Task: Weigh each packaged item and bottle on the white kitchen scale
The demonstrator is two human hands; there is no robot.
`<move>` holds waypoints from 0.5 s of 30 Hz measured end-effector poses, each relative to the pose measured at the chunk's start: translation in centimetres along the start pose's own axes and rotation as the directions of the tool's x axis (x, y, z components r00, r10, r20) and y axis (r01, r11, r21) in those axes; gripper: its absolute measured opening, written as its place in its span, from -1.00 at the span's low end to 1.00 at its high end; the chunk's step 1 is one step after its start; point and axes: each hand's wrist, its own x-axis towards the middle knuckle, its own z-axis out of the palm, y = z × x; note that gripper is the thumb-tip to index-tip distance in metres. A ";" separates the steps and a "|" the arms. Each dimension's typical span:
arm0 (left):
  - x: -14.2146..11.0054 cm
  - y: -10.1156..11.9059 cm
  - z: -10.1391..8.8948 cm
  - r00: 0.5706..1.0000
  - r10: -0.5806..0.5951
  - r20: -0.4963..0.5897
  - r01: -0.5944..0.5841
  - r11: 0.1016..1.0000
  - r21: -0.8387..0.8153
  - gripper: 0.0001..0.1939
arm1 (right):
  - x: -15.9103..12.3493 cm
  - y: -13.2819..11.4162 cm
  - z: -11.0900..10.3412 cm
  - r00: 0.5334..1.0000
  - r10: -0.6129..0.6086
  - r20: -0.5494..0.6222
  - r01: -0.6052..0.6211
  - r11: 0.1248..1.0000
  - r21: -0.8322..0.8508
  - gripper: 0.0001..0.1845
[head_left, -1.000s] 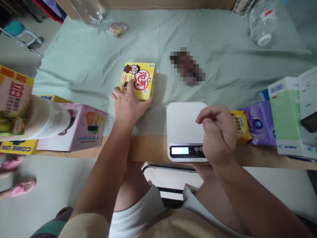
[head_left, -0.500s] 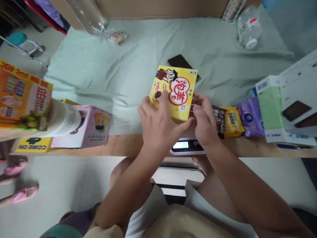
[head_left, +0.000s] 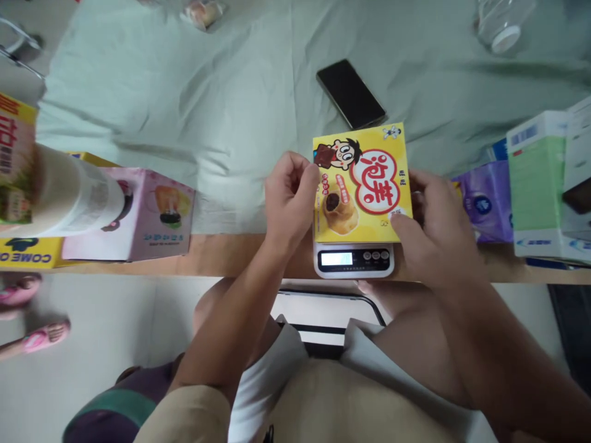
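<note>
A yellow snack box [head_left: 360,184] with a cartoon face and a picture of a cream puff faces up above a small white kitchen scale [head_left: 355,266]. The scale's display is lit; its digits are too faint to read. At the box's left edge, my left hand [head_left: 290,200] has its fingers curled and its thumb against the cardboard. My right hand [head_left: 436,224] grips the opposite edge, thumb on the front and fingers partly hidden behind. Whether the box rests on the scale or hangs just over it, I cannot tell. Beyond the box lies a black phone [head_left: 351,93].
Green cloth [head_left: 221,123] covers the table. On the left are a pink box [head_left: 161,212] and a white bottle [head_left: 76,194]; on the right, a purple pack [head_left: 484,203] and a green-white box [head_left: 535,184]. A clear plastic bottle [head_left: 503,24] lies farther back. A person's pink sandals [head_left: 44,337] show below left.
The view has tilted down and closer. The box has shifted right and sits squarer over the scale. My left hand has moved off its front to the left edge; my right hand holds the right edge.
</note>
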 end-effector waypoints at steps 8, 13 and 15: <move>0.5 -0.3 -1.3 0.994 0.073 -0.076 -0.066 0.994 0.092 -0.71 | 0.3 1.9 -0.2 0.981 -0.117 -0.155 0.113 0.993 -0.033 -0.51; 0.8 -0.2 -1.0 0.990 0.101 -0.100 -0.086 0.985 0.147 -0.70 | -0.1 3.3 -0.2 0.958 -0.140 -0.251 0.157 0.986 0.048 -0.58; 0.9 0.0 -0.8 0.992 0.088 -0.088 -0.074 0.984 0.161 -0.69 | -0.2 3.3 -0.4 0.958 -0.127 -0.256 0.152 0.985 0.080 -0.62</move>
